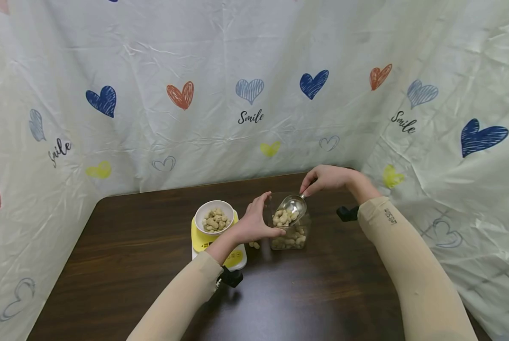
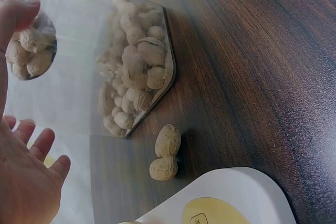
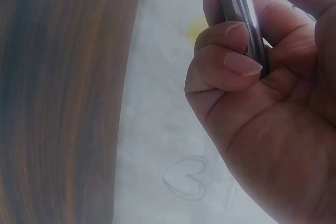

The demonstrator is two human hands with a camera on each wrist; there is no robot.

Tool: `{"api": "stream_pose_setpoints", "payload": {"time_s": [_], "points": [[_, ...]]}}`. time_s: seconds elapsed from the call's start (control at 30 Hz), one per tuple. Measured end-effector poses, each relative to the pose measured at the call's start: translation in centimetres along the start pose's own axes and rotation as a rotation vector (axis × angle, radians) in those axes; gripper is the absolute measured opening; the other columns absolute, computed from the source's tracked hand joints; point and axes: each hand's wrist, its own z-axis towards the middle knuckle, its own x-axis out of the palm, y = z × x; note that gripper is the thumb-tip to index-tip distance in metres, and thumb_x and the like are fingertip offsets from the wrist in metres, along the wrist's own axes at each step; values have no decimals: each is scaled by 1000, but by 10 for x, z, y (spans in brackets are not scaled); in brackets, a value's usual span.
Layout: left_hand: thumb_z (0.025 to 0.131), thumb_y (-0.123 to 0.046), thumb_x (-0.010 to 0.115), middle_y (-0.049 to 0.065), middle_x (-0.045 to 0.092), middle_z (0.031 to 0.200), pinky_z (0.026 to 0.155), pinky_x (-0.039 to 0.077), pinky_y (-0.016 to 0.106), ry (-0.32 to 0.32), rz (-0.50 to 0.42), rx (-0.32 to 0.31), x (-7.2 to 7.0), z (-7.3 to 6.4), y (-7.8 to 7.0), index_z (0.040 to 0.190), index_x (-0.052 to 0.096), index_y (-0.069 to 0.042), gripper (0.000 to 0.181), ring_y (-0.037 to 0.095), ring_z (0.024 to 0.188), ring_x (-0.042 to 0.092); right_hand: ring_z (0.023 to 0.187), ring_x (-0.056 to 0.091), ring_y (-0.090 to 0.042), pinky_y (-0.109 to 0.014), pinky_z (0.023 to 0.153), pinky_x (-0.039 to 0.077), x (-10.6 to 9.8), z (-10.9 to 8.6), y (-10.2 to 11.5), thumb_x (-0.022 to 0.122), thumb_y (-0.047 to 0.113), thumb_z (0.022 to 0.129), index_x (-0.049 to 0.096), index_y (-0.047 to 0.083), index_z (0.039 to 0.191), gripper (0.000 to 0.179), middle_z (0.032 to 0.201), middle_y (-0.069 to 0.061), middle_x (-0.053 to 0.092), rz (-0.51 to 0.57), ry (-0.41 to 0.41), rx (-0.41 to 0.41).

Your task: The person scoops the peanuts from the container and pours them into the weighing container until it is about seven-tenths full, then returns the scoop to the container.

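My right hand (image 1: 329, 179) grips the handle (image 3: 244, 14) of a metal scoop (image 1: 295, 204), fingers curled round it. The scoop slants down into a clear container (image 2: 79, 103), with peanuts (image 1: 283, 217) in its bowl. More peanuts (image 2: 139, 66) lie in the bottom of that container. My left hand (image 1: 254, 222) holds the container from the left, thumb at the near side and fingers spread toward the far side. Left of this hand, a white bowl (image 1: 199, 214) of peanuts sits on a yellow and white kitchen scale (image 1: 197, 240), which the left forearm partly covers.
A loose peanut (image 2: 167, 153) lies on the dark wooden table (image 1: 122, 255) between scale and container. Behind the table's far edge hangs a pale curtain (image 1: 212, 142) printed with hearts, which also runs along both sides. Each wrist wears a black camera mount (image 1: 231, 277).
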Motion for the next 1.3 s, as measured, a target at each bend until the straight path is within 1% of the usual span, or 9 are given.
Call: {"api": "stream_pose_setpoints", "payload": {"time_s": [0.17, 0.33, 0.5, 0.57, 0.73, 0.87, 1.1, 1.3], "points": [[79, -48, 86, 4, 26, 161, 106, 39, 52, -1, -1, -1, 1, 0, 1, 164, 9, -31, 117, 26, 141, 33, 101, 62, -23, -40, 89, 49, -4, 1, 1, 77, 27, 94, 77, 11, 113, 25, 111, -4, 71, 0, -7, 4], [78, -51, 86, 3, 26, 160, 106, 39, 52, -1, 4, 1, 1, 1, 2, 165, 9, -32, 117, 27, 141, 33, 100, 62, -22, -40, 89, 48, -7, 3, 0, 76, 28, 94, 77, 9, 114, 27, 111, -3, 71, -7, -2, -7], [77, -52, 86, 8, 27, 161, 106, 39, 52, 4, -6, 15, 1, 1, 2, 165, 9, -29, 119, 29, 141, 34, 99, 61, -22, -39, 88, 49, -10, 4, -1, 76, 25, 94, 77, 8, 113, 25, 111, -3, 71, -2, 0, -16], [77, -53, 86, 10, 26, 161, 106, 39, 52, 5, -10, 19, 1, 1, 1, 165, 10, -28, 119, 30, 141, 34, 98, 60, -22, -38, 87, 49, -11, 4, -2, 75, 24, 94, 78, 9, 113, 24, 110, -4, 71, 3, 1, -20], [76, -55, 86, 8, 26, 161, 106, 38, 51, 6, -6, 16, 1, 1, 1, 165, 10, -29, 119, 28, 140, 34, 90, 56, -23, -34, 77, 47, -15, 5, -5, 75, 23, 94, 78, 10, 110, 21, 104, -5, 71, 29, 4, -19], [77, -52, 86, 7, 26, 161, 105, 39, 51, 5, -4, 10, 2, 2, 2, 165, 10, -30, 118, 27, 140, 33, 84, 54, -19, -32, 72, 45, -17, 4, -6, 75, 23, 95, 78, 8, 111, 22, 102, -5, 71, 48, 10, -17], [75, -56, 86, 7, 28, 160, 106, 39, 49, -3, 7, 6, 3, 2, 3, 165, 10, -31, 121, 25, 139, 34, 85, 54, -17, -32, 74, 46, -20, -1, -5, 74, 22, 95, 77, 6, 112, 23, 104, -5, 71, 70, -3, 1], [77, -52, 87, 6, 27, 161, 107, 38, 51, -4, 8, -3, 2, 3, 4, 164, 9, -32, 119, 26, 142, 32, 80, 53, -16, -32, 72, 45, -23, -5, -7, 73, 22, 96, 77, 6, 113, 24, 103, -6, 71, 94, -14, 14]]}}
